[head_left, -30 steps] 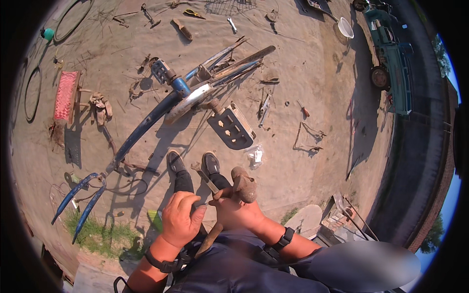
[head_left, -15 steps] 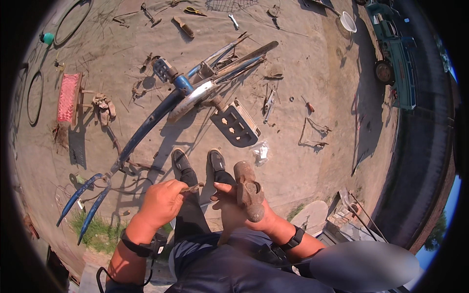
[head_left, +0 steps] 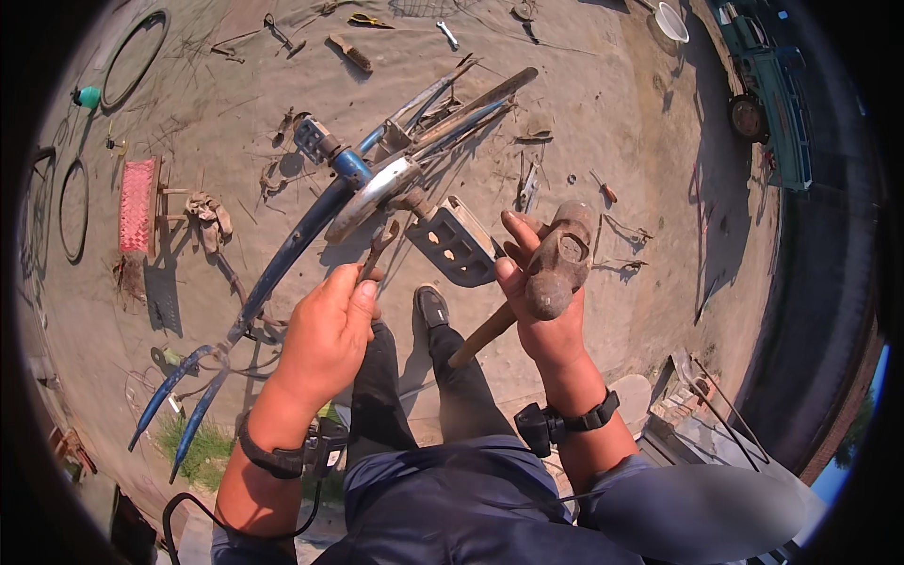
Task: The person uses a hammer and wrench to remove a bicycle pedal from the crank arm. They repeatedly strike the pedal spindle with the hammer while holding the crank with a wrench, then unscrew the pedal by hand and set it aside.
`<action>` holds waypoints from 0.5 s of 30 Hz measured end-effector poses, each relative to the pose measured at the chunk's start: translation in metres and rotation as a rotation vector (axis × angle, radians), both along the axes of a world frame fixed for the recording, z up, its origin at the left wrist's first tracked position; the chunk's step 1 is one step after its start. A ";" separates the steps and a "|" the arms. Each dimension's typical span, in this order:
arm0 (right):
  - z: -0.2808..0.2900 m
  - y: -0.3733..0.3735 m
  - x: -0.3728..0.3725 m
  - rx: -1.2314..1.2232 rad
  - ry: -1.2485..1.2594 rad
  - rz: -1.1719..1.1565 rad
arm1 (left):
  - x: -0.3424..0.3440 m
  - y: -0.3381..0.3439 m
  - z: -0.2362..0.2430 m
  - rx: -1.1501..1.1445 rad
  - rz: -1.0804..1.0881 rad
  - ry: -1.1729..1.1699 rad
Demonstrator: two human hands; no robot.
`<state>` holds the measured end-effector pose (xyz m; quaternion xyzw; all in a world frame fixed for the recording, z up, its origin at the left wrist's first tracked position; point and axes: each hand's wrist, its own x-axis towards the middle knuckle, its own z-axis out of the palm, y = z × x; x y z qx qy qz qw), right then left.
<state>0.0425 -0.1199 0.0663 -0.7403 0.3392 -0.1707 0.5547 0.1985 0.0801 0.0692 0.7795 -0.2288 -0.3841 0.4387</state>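
Left of the middle of the frame, the left hand [head_left: 325, 330] is closed on a rusty open-ended wrench [head_left: 379, 245], thumb and fingers pinched along its shank so that the forked end points up. Right of the middle, well apart from it, the right hand [head_left: 546, 320] holds a worn hammer [head_left: 570, 256] close under the head, a couple of fingers stretched out past it. The wooden handle [head_left: 485, 334] slants down and left from that hand, across the view of one leg.

In the centre of the frame lies an old blue bicycle frame [head_left: 292, 247] on the bare ground, running from the upper middle to the lower left, where its fork [head_left: 166, 391] ends. A dark pedal [head_left: 457, 247] shows between the two hands; whether the hammer is close to it in depth, I cannot tell.

Toward the top of the frame are yellow-handled pliers [head_left: 369, 21], a brush [head_left: 350, 53] and a silver wrench [head_left: 447, 36]. A screwdriver [head_left: 605, 190] lies right of centre, a stool with a pink woven seat [head_left: 138, 204] stands at left, and a green vehicle [head_left: 772, 104] is at upper right.
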 end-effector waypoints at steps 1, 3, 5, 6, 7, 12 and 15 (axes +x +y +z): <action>-0.002 -0.001 0.004 0.000 -0.004 0.013 | 0.000 -0.004 0.004 0.007 0.030 0.080; -0.006 0.001 0.011 0.056 -0.040 0.010 | 0.001 -0.006 0.002 -0.031 0.045 0.068; 0.000 0.005 0.017 0.246 -0.002 -0.007 | 0.000 -0.005 -0.009 -0.121 0.020 -0.115; 0.003 0.007 0.021 0.250 0.016 0.002 | 0.000 -0.004 -0.009 -0.126 0.026 -0.174; 0.007 0.007 0.022 0.254 0.036 0.008 | 0.000 -0.006 -0.004 -0.132 0.029 -0.231; 0.004 0.006 0.020 0.235 0.094 0.024 | 0.009 0.007 0.014 -0.095 0.119 0.073; -0.003 0.007 0.018 0.270 0.048 -0.011 | 0.008 0.020 0.024 -0.129 0.283 0.419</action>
